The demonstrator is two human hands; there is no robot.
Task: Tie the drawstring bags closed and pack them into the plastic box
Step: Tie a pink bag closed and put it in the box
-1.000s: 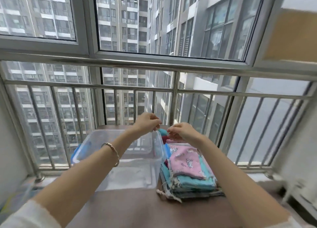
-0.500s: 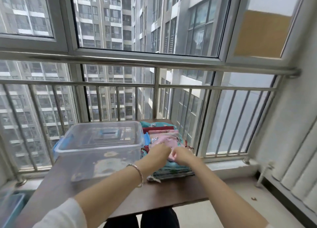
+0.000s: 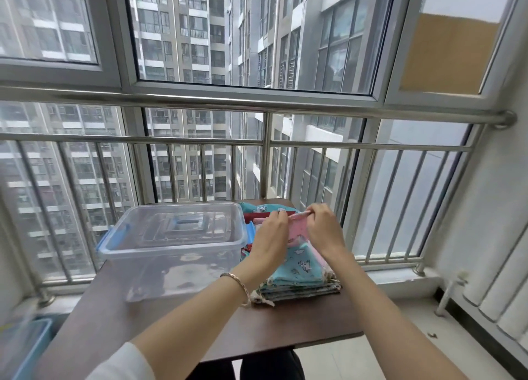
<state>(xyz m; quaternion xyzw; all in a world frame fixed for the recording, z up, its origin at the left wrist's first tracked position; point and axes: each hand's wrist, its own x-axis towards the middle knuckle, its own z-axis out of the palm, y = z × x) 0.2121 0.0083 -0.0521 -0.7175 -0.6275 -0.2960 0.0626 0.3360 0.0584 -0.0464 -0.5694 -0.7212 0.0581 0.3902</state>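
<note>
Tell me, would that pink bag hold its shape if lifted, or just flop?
Probably flop: the pink bag is thin cloth, bunched between the left hand and right hand. Likely light, since both merely pinch its top edge. Unlikely to slip; its cloth looks matte.

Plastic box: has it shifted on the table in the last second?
No. The plastic box still sits at the table's far-left corner, beside the stack of bags; only the camera view changed.
</note>
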